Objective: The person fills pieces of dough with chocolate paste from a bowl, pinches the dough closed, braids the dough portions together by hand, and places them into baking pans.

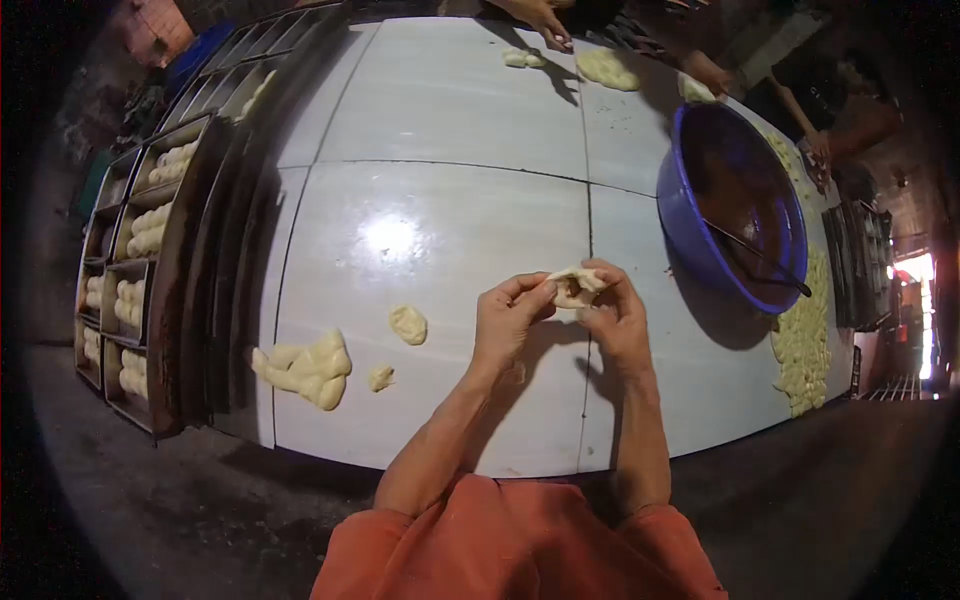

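Observation:
Just above the tiled table, both hands hold one small piece of pale dough (pixel 577 287) between them. My left hand (pixel 515 310) pinches its left side with thumb and fingers. On the right side, my right hand (pixel 615 315) grips the dough's edge in the same way. Something darker shows in the middle of the dough, too small to make out. To the left on the table lie a flattened round of dough (pixel 408 325), a small lump (pixel 381 378) and a larger, irregular mass of dough (pixel 312 369).
A purple basin (pixel 672 215) with brown contents and a stick stands at the right, beside a long strip of dough (pixel 803 345). Trays of dough rolls (pixel 165 235) line the left side. Other people's hands (pixel 540 18) work at the far edge near dough pieces.

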Tool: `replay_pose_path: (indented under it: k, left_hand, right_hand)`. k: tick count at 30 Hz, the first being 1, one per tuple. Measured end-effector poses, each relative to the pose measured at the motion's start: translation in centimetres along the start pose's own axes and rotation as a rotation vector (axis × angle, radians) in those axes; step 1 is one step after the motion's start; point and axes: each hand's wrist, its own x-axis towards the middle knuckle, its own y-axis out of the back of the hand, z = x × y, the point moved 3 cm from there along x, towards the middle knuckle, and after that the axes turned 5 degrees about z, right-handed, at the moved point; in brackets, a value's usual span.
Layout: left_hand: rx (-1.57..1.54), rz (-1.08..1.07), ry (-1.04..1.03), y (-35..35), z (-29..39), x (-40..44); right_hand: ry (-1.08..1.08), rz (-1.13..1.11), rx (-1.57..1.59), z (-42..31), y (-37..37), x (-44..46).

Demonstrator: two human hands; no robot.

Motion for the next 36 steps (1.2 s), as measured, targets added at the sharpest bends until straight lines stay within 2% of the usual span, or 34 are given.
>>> replay_pose_path:
  k: [2,3,5,6,7,8,10,11,13,14,16,17,21,24,25,26,28,29,30,33,34,36]
  left_hand:
    - [-0.023,-0.009,-0.028,0.4,0.7,-0.8]
    - [-0.045,-0.030,-0.048,0.5,0.9,-1.1]
    - [0.018,0.002,-0.105,1.3,0.7,-1.1]
    - [0.078,0.027,-0.160,1.6,0.9,-1.1]
    - [0.007,0.047,-0.022,1.9,0.6,-1.1]
    - [0.007,0.048,-0.021,2.1,0.8,-0.9]
    - [0.084,-0.006,-0.165,2.0,2.6,-0.6]
    - [0.143,-0.001,-0.064,2.0,3.5,-0.7]
    - [0.191,-0.029,-0.009,2.6,4.6,-0.5]
    - [0.240,-0.056,0.042,2.9,4.9,-0.3]
    - [0.294,-0.057,0.044,3.8,5.3,0.2]
    - [0.287,-0.075,0.050,4.0,5.5,0.2]
    - [0.252,-0.129,-0.008,3.5,5.5,-1.5]
    - [0.228,-0.188,-0.029,3.5,5.4,-2.2]
    - [0.192,-0.271,0.001,3.8,5.0,-1.9]
    - [0.191,-0.267,0.002,3.9,4.8,-1.9]
    - [0.292,-0.276,0.014,4.0,4.5,-2.1]
    - [0.322,-0.260,0.006,4.0,4.5,-2.3]
    - [0.323,-0.259,0.008,4.1,4.3,-2.5]
    - [0.094,-0.253,0.056,4.0,3.4,-3.4]
    - [0.093,-0.250,0.062,4.1,3.2,-3.5]
    - [0.392,-0.230,-0.048,4.2,3.2,-3.7]
  right_hand:
    - [0.330,0.073,-0.310,-0.3,-2.9,-1.0]
    - [0.328,0.066,-0.306,0.4,-3.4,-0.9]
    - [0.579,0.169,-0.606,1.7,-4.0,-0.8]
    - [0.577,0.170,-0.602,1.7,-4.5,-0.8]
    - [0.554,0.187,-0.597,1.7,-5.0,-0.8]
    - [0.531,0.204,-0.593,1.7,-5.3,-0.8]
    - [0.482,0.174,-0.485,1.9,-6.0,-0.7]
    - [0.295,0.167,-0.350,2.0,-6.2,-0.7]
    - [-0.036,0.115,-0.162,1.9,-6.3,-1.1]
    - [-0.035,0.113,-0.163,1.8,-6.2,-1.5]
    - [-0.032,-0.072,-0.028,1.6,-6.4,-2.3]
    - [0.203,-0.196,-0.303,1.9,-5.6,-2.1]
    - [0.318,-0.133,-0.334,2.0,-5.3,-1.9]
    - [0.612,-0.058,-0.335,1.2,-5.2,-1.7]
    - [0.601,-0.048,-0.357,1.2,-5.2,-1.5]
    - [0.599,-0.051,-0.355,1.2,-5.6,-1.6]
    - [0.412,0.115,0.029,1.6,-6.9,-1.9]
    - [0.495,0.218,-0.029,1.9,-7.1,-1.7]
    - [0.492,0.218,-0.028,2.5,-6.9,-1.5]
    - [0.724,0.305,-0.431,3.1,-6.4,-1.7]
    - [0.717,0.305,-0.433,2.8,-6.4,-1.9]
    - [0.467,0.235,-0.463,2.7,-6.5,-2.1]
